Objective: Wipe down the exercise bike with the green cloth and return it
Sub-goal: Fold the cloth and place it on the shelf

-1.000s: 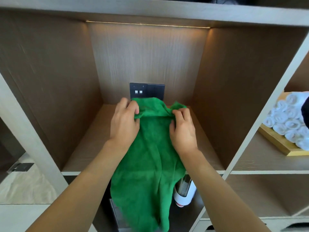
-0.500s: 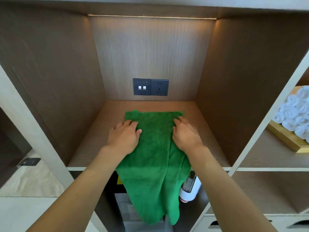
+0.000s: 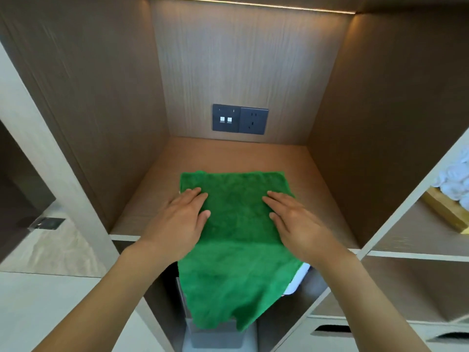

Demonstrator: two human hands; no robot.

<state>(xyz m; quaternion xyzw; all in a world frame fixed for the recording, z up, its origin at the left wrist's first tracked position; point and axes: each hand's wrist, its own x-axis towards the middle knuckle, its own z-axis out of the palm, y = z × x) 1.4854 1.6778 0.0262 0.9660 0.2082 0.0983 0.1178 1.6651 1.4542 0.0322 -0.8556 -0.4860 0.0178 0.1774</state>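
The green cloth (image 3: 236, 219) lies spread on the wooden shelf (image 3: 157, 196) of an open cubby, its near half hanging over the front edge. My left hand (image 3: 181, 222) rests flat on the cloth's left side, fingers together and extended. My right hand (image 3: 297, 222) lies flat on its right side in the same way. Neither hand grips the cloth; both press down on it. The exercise bike is not in view.
A dark switch and socket panel (image 3: 239, 119) sits on the cubby's back wall. Rolled white towels (image 3: 454, 179) on a wooden tray fill the cubby to the right. Below hang a grey box (image 3: 215, 336) and a white bottle (image 3: 298, 280).
The cloth went from bunched and lifted in both hands to laid flat on the shelf. Both hands opened and slid outward over it, smoothing it wider.
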